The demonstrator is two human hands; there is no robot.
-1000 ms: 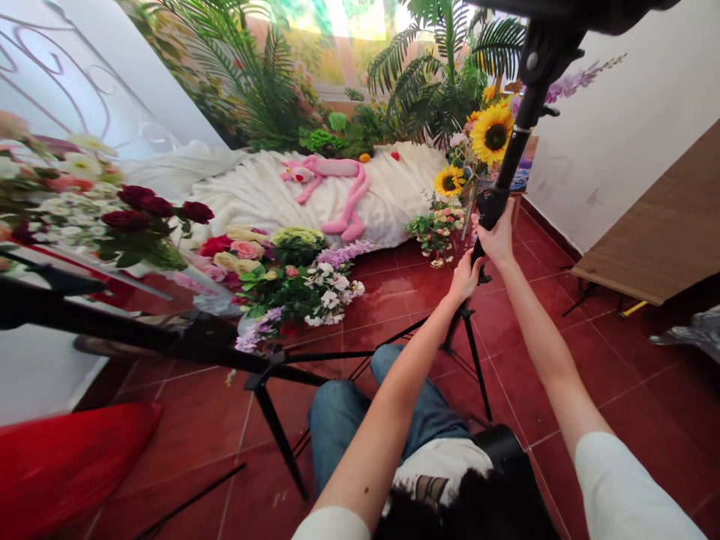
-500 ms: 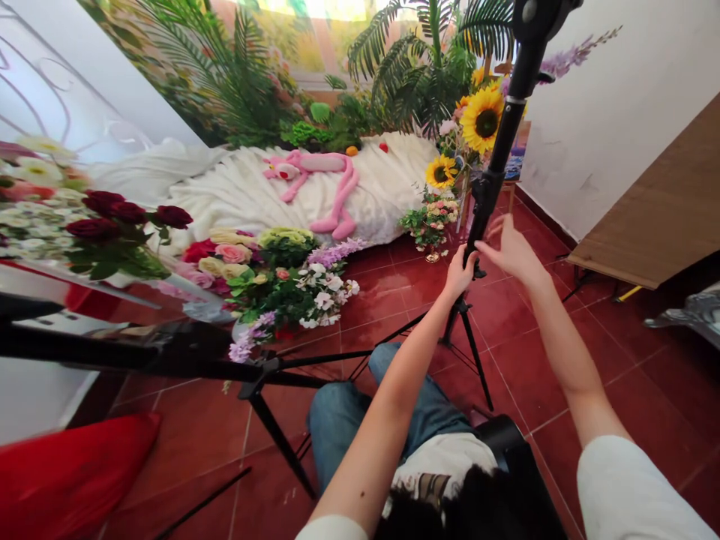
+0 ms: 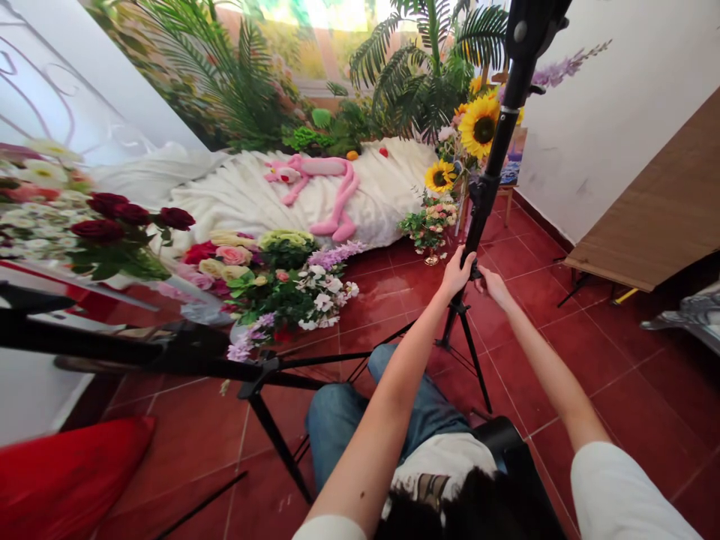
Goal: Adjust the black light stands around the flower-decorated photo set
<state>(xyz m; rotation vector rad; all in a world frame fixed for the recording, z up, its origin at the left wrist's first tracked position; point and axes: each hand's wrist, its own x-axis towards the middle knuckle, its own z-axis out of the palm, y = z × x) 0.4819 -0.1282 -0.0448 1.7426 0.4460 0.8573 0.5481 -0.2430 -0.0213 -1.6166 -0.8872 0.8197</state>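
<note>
A black light stand (image 3: 502, 142) rises in front of me, leaning to the upper right, its legs spread on the floor. My left hand (image 3: 457, 274) is wrapped around its pole near the lower collar. Against the right side of that collar, my right hand (image 3: 491, 285) has its fingers curled in at a small black knob (image 3: 475, 271). The fingertips partly cover the knob. Higher up, the pole passes in front of sunflowers (image 3: 480, 127).
Another black stand (image 3: 208, 364) crosses at left, close to my knees. Artificial flowers (image 3: 275, 285) and a pink plush toy (image 3: 326, 166) on white cloth (image 3: 388, 195) lie ahead. A brown board (image 3: 646, 210) leans at right; a red cloth (image 3: 67, 480) is lower left.
My right hand has come down and left, from open beside the pole to curled at the collar knob. The left hand keeps its grip on the pole, slightly lower.
</note>
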